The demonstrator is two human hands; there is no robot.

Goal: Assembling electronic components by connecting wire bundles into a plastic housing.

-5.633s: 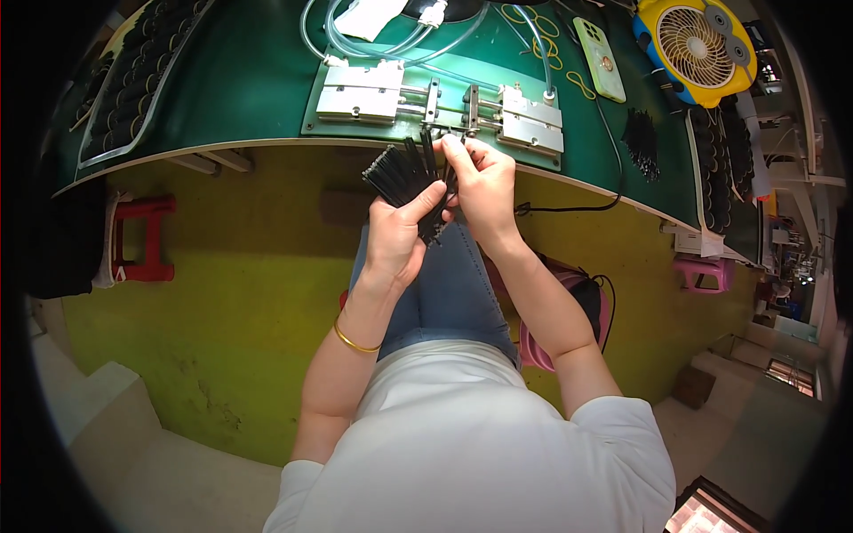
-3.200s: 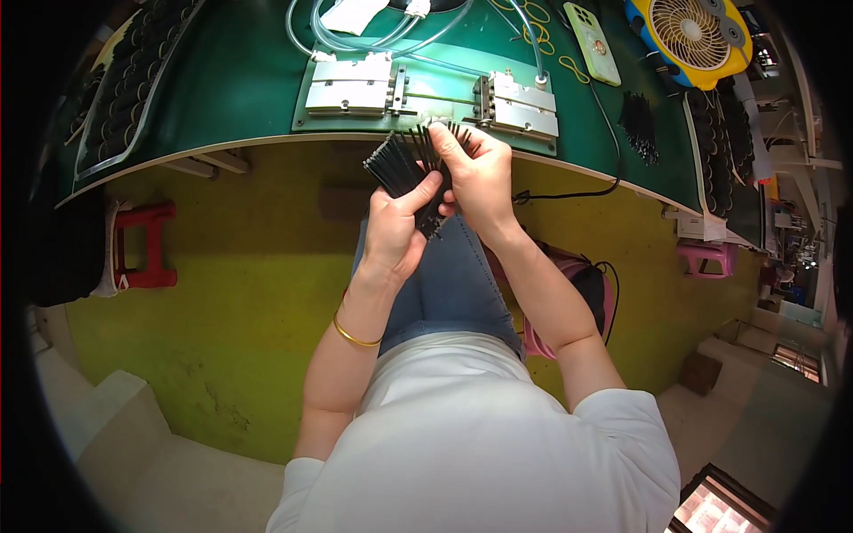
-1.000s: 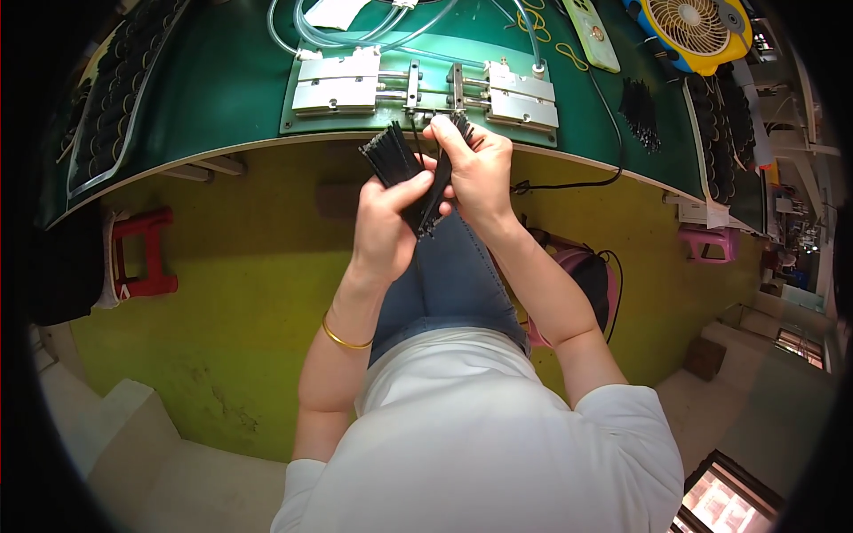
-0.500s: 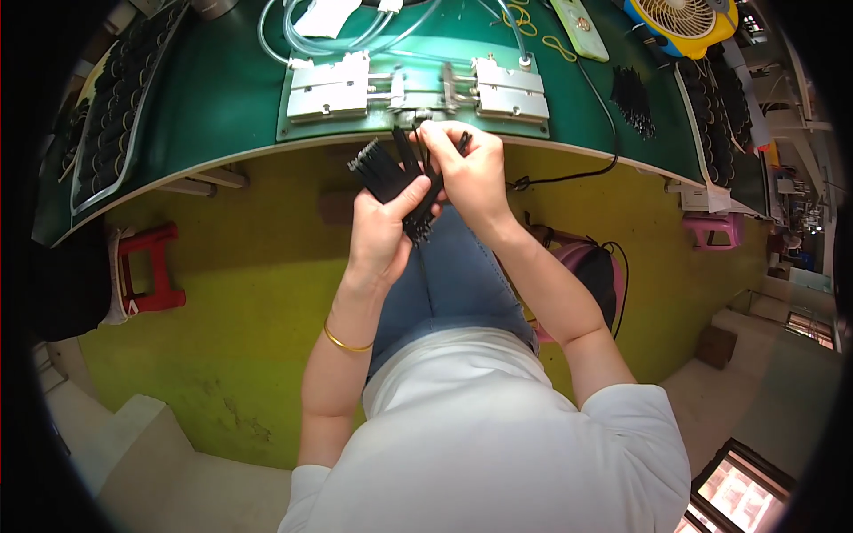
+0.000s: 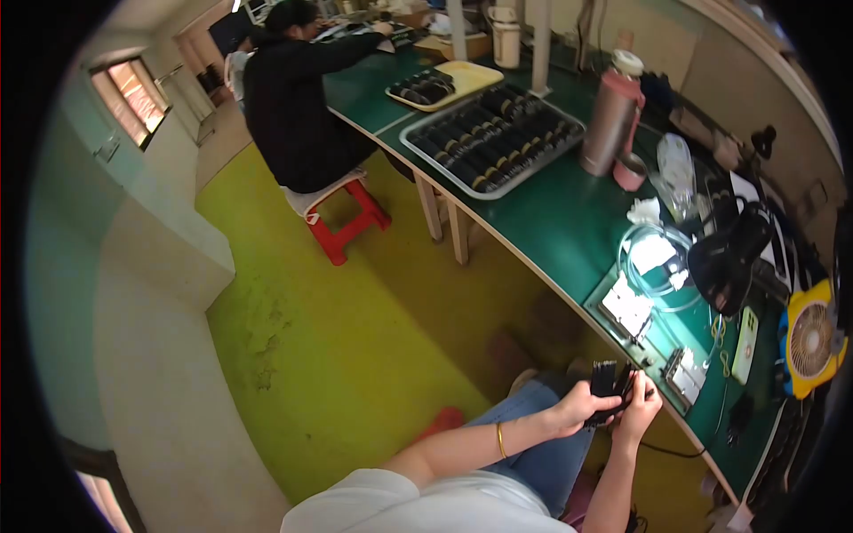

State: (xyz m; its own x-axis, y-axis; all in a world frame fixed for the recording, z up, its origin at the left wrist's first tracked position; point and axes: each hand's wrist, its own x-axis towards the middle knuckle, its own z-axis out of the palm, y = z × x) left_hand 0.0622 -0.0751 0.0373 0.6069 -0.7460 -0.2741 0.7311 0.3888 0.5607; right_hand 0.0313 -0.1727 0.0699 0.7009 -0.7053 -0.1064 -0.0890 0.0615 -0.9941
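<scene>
By the bench's (image 5: 542,233) near edge, my left hand (image 5: 577,409) clamps a fan of black strands (image 5: 604,380) and my right hand (image 5: 641,409) pinches its other side; this bunch looks unfinished (banded black bundles (image 5: 498,140) already fill the tray (image 5: 484,195) farther left).

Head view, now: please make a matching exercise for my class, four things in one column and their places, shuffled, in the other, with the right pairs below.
Things
1. bundle of thin black rods
2. thin gold bangle
3. red plastic stool
4. yellow-and-blue fan

Places
A. around the left forearm
B. close to the picture's right edge
C. under the seated person in black
D. in the left hand and right hand

Pairs: 1-D, 2-A, 3-C, 4-B
</scene>
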